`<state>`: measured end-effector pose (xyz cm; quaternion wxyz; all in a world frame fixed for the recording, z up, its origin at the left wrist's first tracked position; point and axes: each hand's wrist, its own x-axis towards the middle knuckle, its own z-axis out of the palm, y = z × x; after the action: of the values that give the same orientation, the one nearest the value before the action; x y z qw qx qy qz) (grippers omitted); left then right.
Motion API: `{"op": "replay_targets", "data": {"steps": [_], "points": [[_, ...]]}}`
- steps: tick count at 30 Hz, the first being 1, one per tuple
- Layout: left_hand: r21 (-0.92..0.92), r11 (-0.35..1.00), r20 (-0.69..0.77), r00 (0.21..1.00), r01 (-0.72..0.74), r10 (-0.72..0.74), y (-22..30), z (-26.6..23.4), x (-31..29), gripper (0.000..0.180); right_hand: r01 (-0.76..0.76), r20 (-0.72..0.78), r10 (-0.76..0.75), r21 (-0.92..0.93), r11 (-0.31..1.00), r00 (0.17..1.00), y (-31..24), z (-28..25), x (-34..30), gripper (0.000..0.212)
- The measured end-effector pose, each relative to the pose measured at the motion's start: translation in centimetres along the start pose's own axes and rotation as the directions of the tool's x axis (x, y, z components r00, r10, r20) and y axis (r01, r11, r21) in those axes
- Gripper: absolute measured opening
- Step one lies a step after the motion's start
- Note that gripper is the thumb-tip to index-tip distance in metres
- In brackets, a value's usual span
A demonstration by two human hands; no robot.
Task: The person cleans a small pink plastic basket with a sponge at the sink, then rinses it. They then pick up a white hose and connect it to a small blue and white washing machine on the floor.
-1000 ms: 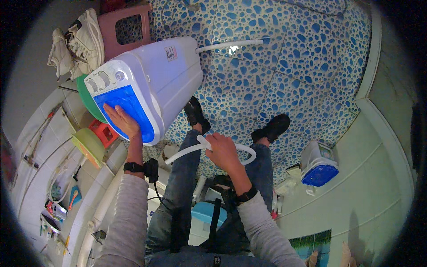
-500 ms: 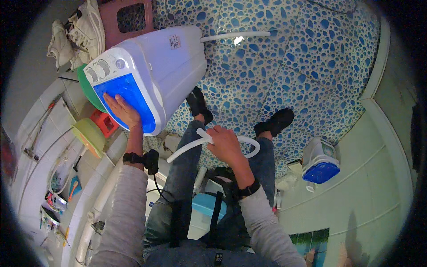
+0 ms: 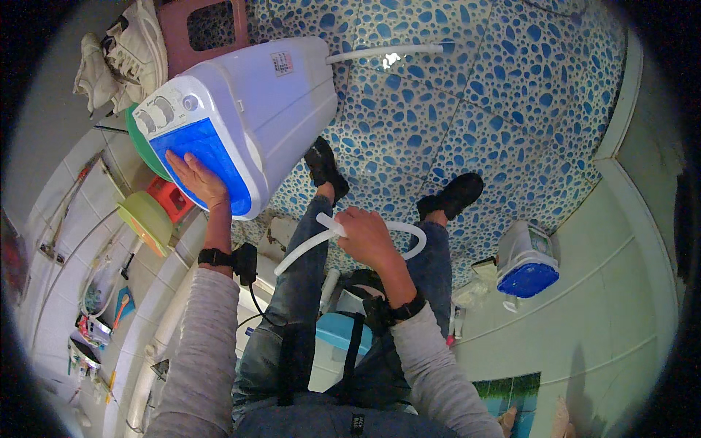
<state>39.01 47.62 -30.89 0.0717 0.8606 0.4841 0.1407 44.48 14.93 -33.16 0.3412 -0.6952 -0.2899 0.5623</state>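
A small white washing machine (image 3: 292, 109) with knobs and a blue lid (image 3: 203, 139) stands at the upper left. My left hand (image 3: 198, 181) lies flat on that lid, fingers stretched out and holding nothing. In front of my legs, my right hand (image 3: 369, 239) is closed around a white hose (image 3: 299, 252). The hose bends in a loop, with one short end poking out beside my fingers and another length hanging toward the left. My palm hides part of it. A separate white drain hose (image 3: 387, 52) runs from the machine's base across the floor.
Blue pebble-patterned tiles (image 3: 511, 102) cover the floor. White sneakers (image 3: 135, 55) and a pink stool (image 3: 208, 22) are beyond the machine. Green and yellow basins (image 3: 146, 219) and a red stool (image 3: 172, 198) sit left. A white bucket with blue (image 3: 527, 259) is at right.
The whole view has shifted very slightly. Both hands keep their places, the left on the lid and the right around the hose.
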Motion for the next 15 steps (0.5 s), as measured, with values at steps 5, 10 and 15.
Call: {"op": "replay_targets", "data": {"steps": [5,10,15], "points": [[-0.033,0.999,0.001,1.000,-0.025,0.025,-0.1,0.0,0.0,0.071,0.020,-0.010,-0.020,-0.001,1.000,1.000,0.2,0.1,-0.3,0.035],[-0.041,0.999,0.001,1.000,0.002,-0.002,0.1,0.0,0.0,0.071,0.025,-0.018,-0.024,0.009,1.000,1.000,0.1,-0.5,-0.4,0.032],[-0.046,0.999,0.010,1.000,0.004,-0.003,0.1,-0.1,0.0,0.071,0.012,0.003,-0.012,-0.009,1.000,1.000,-0.1,-1.0,-0.3,0.031]]}}
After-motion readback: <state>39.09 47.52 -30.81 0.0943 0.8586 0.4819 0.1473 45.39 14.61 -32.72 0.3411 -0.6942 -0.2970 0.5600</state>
